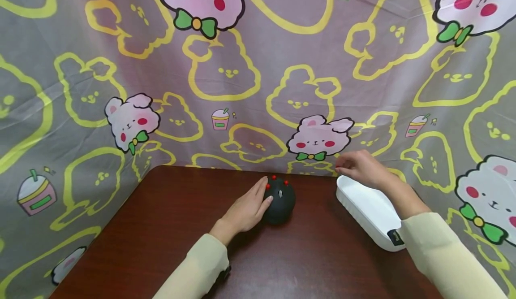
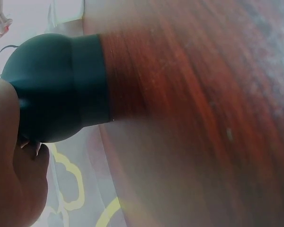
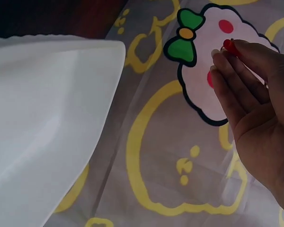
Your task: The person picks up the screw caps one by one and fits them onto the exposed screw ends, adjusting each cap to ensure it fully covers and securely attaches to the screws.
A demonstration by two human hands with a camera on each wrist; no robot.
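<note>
A black ball-shaped holder point(image 1: 278, 207) on a short, narrower base stands upright on the table. Several small red heads and one silvery bit show on its top. My left hand point(image 1: 247, 207) holds its left side, thumb in front and the fingers along the far side; the left wrist view shows the thumb point(image 2: 2, 111) against the dark curve. Off to the right, my right hand point(image 1: 363, 169) is raised over the far end of a white elongated tray point(image 1: 368, 200). Thumb and forefinger pinch a small red-headed pin point(image 3: 231, 47), its shaft mostly hidden.
The dark red-brown wooden table point(image 1: 173, 227) runs under both things. A patterned cloth point(image 1: 225, 79) hangs behind and along both sides, close to the table's far edge. The white tray has a dark label point(image 1: 396, 237) at its near end.
</note>
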